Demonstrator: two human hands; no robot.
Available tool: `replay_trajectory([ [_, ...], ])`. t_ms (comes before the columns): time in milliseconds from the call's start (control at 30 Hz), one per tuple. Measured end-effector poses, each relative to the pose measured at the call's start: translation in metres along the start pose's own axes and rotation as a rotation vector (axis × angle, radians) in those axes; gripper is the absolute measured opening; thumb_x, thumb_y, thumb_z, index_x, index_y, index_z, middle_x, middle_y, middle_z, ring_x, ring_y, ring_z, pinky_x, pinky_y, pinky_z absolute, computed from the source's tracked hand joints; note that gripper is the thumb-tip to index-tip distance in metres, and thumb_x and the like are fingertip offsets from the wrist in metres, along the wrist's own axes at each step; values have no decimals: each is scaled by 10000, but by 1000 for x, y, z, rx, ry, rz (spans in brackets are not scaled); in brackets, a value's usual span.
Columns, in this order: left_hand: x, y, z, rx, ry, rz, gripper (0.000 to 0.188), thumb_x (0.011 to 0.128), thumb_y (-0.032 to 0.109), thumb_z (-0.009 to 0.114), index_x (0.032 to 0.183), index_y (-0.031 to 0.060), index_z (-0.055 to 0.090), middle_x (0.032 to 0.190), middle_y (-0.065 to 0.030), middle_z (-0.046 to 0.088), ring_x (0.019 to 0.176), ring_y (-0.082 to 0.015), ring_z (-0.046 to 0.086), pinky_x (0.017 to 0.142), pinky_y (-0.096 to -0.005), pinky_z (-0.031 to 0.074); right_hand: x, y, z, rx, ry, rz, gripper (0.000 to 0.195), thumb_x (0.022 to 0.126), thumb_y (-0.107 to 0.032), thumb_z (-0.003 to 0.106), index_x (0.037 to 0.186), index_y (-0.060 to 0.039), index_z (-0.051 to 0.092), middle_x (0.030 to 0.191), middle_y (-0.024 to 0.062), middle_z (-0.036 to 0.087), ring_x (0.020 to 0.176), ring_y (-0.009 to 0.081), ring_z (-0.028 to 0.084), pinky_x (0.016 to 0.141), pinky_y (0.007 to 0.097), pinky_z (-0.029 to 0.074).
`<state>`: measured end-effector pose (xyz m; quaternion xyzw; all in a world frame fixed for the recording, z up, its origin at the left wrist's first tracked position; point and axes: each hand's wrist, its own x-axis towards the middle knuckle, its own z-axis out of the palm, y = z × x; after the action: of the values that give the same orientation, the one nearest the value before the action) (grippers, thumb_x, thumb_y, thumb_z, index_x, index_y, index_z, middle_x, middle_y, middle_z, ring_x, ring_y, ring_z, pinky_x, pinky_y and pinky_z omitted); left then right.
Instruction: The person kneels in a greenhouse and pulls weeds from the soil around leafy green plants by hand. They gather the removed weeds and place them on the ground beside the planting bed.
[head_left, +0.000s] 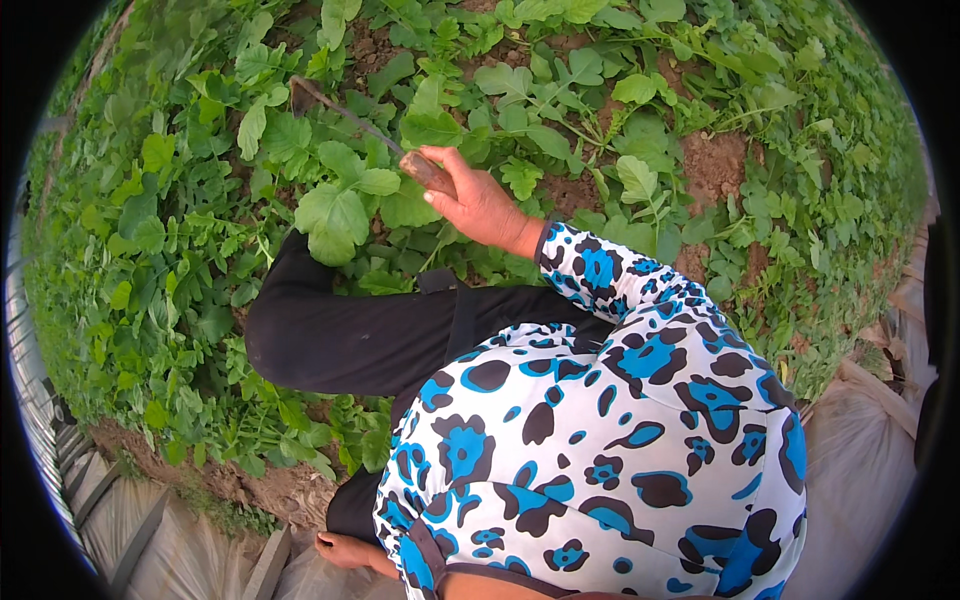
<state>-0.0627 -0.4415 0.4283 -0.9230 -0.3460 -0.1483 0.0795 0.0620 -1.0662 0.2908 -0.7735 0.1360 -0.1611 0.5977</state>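
My right hand (484, 199) is closed around the short wooden handle (427, 172) of a small hand hoe. Its thin metal shaft (352, 118) runs up and left to a rusty blade (301, 96) among the leaves. Broad-leaved green plants (334, 217) grow below and around the tool. At the lower left, my left hand (345, 550) rests low beside my black trouser leg (352, 506), near plastic sheeting; its fingers look curled, and whether they hold anything is hidden. My other bent leg (337, 337) lies across the plants.
Dense leafy plants fill the ground ahead and to both sides, with bare brown soil (712, 169) showing between them. A soil edge (217, 480) borders the bed. Translucent plastic sheeting (840, 465) and grey slats (139, 544) lie along the near side.
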Motion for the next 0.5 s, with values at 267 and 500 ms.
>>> replay_trajectory([
  [267,-24,17,-21,-9,12,-49,325,959,276,517,1135,37,650,1128,-158,654,993,-324,624,851,-394,488,-3,-30,33,-110,-273,-156,532,848,-149,641,1316,-114,391,1133,163,635,894,378,649,725,434,538],
  [500,-27,17,-19,-131,173,-38,288,922,227,552,1119,34,636,1095,-153,636,995,-348,595,868,-424,466,12,-84,53,86,-217,-78,506,911,-68,567,1379,-68,375,1091,114,597,874,192,604,742,299,491],
])
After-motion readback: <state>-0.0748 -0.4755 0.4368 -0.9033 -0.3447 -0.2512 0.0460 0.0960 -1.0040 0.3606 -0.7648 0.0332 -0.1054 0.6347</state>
